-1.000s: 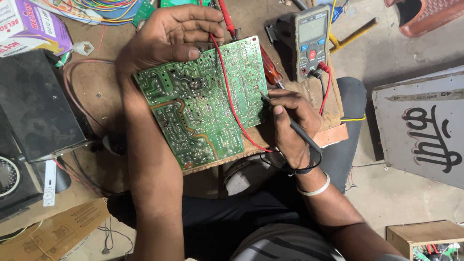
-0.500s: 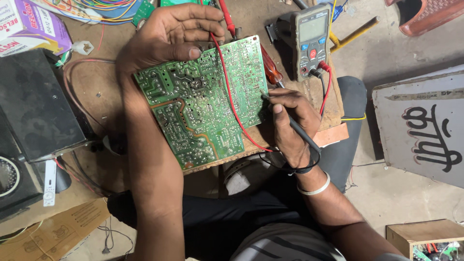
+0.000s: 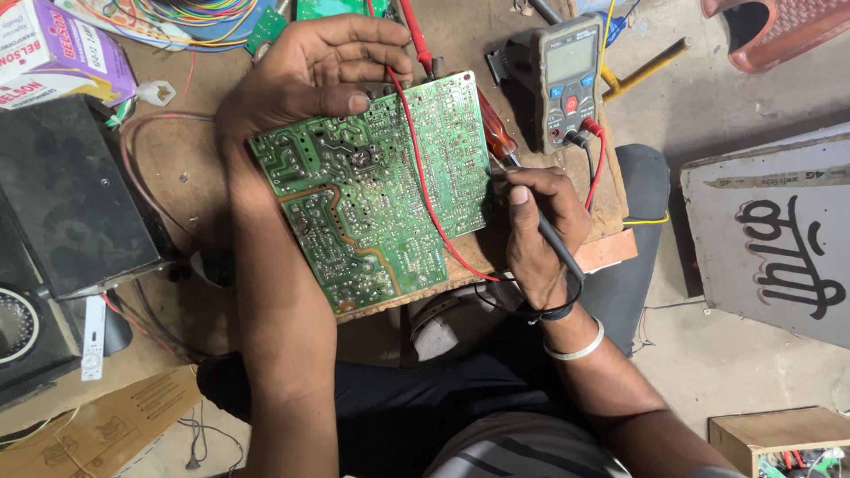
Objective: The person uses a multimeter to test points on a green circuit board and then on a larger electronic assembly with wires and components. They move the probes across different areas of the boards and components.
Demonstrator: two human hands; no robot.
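Gripping a black test probe (image 3: 556,241) like a pen, the right hand (image 3: 537,232) has its fingers closed around the shaft and sets the tip at the right edge of a green circuit board (image 3: 376,190). A black lead loops from the probe under the wrist, which wears a pale bangle (image 3: 575,349). The left hand (image 3: 310,66) curls over the board's far left corner, thumb pressed on the solder side and fingers bent above the top edge, steadying it. A red lead (image 3: 423,177) runs diagonally across the board.

The board lies solder side up, tilted, near the middle of the table (image 3: 168,168), with its near edge hanging just over the table's front. It looks light, thin and stiff, with many small solder points, so it is probably fragile on its faces; the bare edges and corners seem the safest places to hold it.

Just beside the board's right edge lies a screwdriver with an orange-red handle (image 3: 494,128). Beyond that sits a grey multimeter (image 3: 568,80) with red and black plugs in its lower sockets. A black box (image 3: 75,199) stands to the left, and a white and purple carton (image 3: 53,53) sits at the far left corner near a bundle of coloured wires (image 3: 190,12).

The table is worn brown wood. Under it is a dusty concrete floor (image 3: 708,354), with a grey painted panel (image 3: 779,239) leaning on the right and flattened cardboard (image 3: 97,425) at lower left.
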